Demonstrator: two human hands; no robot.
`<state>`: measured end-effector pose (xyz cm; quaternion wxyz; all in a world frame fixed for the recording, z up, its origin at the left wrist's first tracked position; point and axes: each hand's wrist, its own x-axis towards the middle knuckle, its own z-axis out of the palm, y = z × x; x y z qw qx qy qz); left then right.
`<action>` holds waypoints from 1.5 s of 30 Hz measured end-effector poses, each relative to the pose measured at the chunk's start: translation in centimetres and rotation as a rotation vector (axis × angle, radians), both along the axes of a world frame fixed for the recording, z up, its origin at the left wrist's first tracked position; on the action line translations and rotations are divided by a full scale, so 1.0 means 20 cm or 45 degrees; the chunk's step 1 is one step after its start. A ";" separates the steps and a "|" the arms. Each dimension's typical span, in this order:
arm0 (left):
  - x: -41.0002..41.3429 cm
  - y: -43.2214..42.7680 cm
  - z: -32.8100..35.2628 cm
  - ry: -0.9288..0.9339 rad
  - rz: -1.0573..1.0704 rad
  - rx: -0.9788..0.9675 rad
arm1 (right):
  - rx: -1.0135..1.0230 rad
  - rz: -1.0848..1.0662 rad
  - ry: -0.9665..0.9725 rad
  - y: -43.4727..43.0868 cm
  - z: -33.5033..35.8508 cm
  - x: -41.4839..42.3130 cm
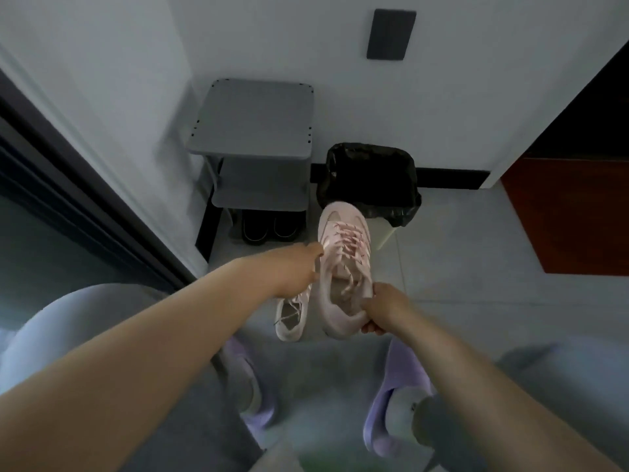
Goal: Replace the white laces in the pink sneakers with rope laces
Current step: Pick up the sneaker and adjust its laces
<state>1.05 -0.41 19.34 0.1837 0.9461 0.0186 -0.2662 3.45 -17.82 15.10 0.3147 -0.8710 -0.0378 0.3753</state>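
A pink sneaker [343,267] is held up off the floor, toe pointing away from me, with pinkish speckled laces across its top. My right hand [384,310] grips its heel and collar. My left hand [299,269] touches its left side near the laces; its fingers are hidden behind the shoe. The second pink sneaker [291,318] lies on the grey floor just below and left, partly hidden by my left wrist, with loose pale laces showing.
A grey shoe rack [253,148] stands against the wall with dark shoes [269,228] at its bottom. A bin lined with a black bag [369,180] sits beside it. My feet wear purple slippers [394,396]. A dark door frame runs along the left.
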 end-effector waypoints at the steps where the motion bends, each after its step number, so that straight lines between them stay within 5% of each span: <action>1: 0.02 0.05 0.00 0.037 -0.034 0.059 | -0.039 -0.034 0.015 -0.01 -0.10 0.02; 9: 0.04 0.50 -0.14 0.317 0.029 0.277 | -0.503 0.194 0.081 0.07 -0.69 0.13; 14: 0.12 0.45 -0.23 0.177 -0.026 0.194 | -0.450 0.061 0.097 0.17 -0.94 0.22; 19: 0.17 0.42 -0.27 0.191 -0.135 0.144 | -0.324 0.220 0.222 0.17 -1.04 0.22; 23: 0.21 0.41 -0.28 0.249 -0.155 0.171 | -0.338 0.291 0.038 0.18 -1.05 0.12; 29: 0.21 0.37 -0.28 0.223 -0.154 0.157 | -0.164 0.868 -0.219 0.36 -1.02 -0.01; 34: 0.18 0.41 -0.26 0.204 -0.118 0.156 | -0.309 1.200 -0.261 0.58 -1.09 -0.02; 45: 0.20 0.42 -0.29 0.234 -0.162 0.178 | -0.365 0.873 -0.344 0.58 -1.20 -0.03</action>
